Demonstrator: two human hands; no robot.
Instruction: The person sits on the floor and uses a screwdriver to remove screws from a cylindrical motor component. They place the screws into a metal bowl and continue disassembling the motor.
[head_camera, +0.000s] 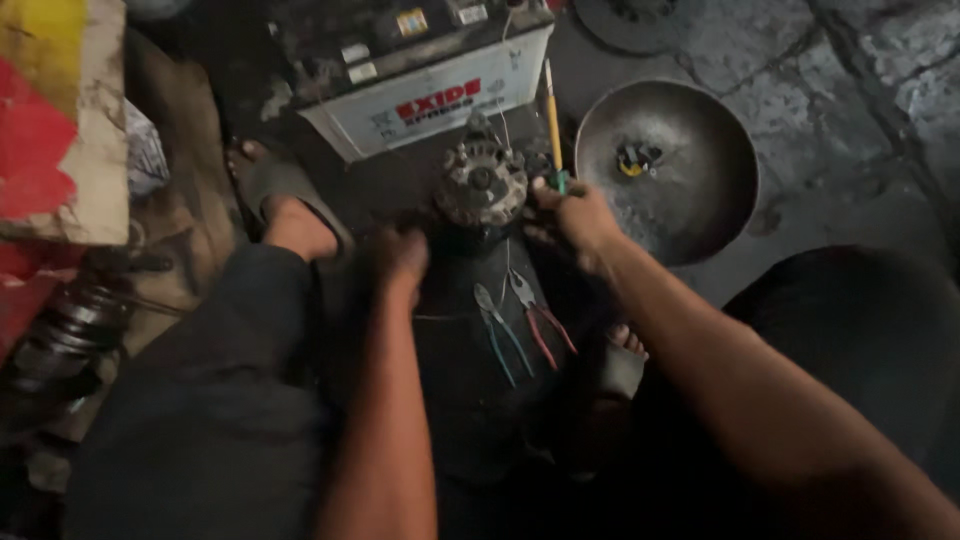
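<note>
Shadow swallowed the lower half of the view, so the person's dark-trousered legs and the black mat between them were hard to separate, and the floor at the right broke into cracked grey concrete (860, 90) with open room around it. A car battery (420, 80), white-cased with a red and black label on its front face, stood at the top, its upper side cut off by the frame. A red and yellow painted board (50, 120) leaned at the left edge. A round metal pan (700, 200) lay to the right, a small yellow part inside it. An alternator (482, 185) sat on the mat just before the battery. The left hand (398, 258) rested beside its lower left; whether it gripped anything could not be told. The right hand (572, 215) was closed around a yellow-handled screwdriver (553, 125) at the alternator's right edge. Two pliers (520, 325), green-handled and red-handled, lay below.
</note>
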